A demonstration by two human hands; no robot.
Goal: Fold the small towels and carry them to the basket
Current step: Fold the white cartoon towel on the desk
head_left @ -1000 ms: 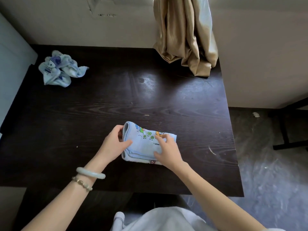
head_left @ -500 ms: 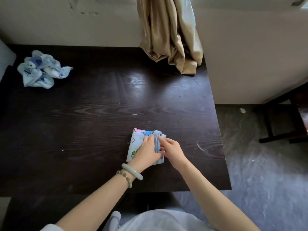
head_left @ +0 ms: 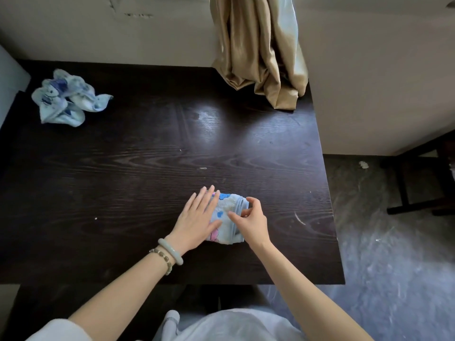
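There are two small towels and two hands. The folded towel (head_left: 227, 217) lies near the front of the dark wooden surface (head_left: 147, 180), a bit right of the middle. It is light blue with blue and pink shapes on it. The shapes are too small to make out.

The left hand (head_left: 197, 219) lies flat on the towel's left part. Its grip is spread, with straight fingers pressing down. The right hand (head_left: 251, 222) is at the towel's right edge, where the layers show. Its grip pinches those layers between the thumb and curled fingers, and one finger reaches over the top. The hands hide a good part of the towel, so its left edge and near right corner cannot be seen.

The crumpled towel (head_left: 66, 99) sits in a heap at the far left corner, well apart from the hands.

The left wrist wears two bracelets, a pale green bangle (head_left: 172, 251) and a bead bracelet (head_left: 163, 260), just beside each other.

A tan curtain (head_left: 258, 50) hangs down onto the far right corner of the surface. Its top is cut off. On the right is grey floor (head_left: 394, 267) with one small white scrap (head_left: 363, 164). A dark frame (head_left: 406, 188) stands there, cut off at the edge.
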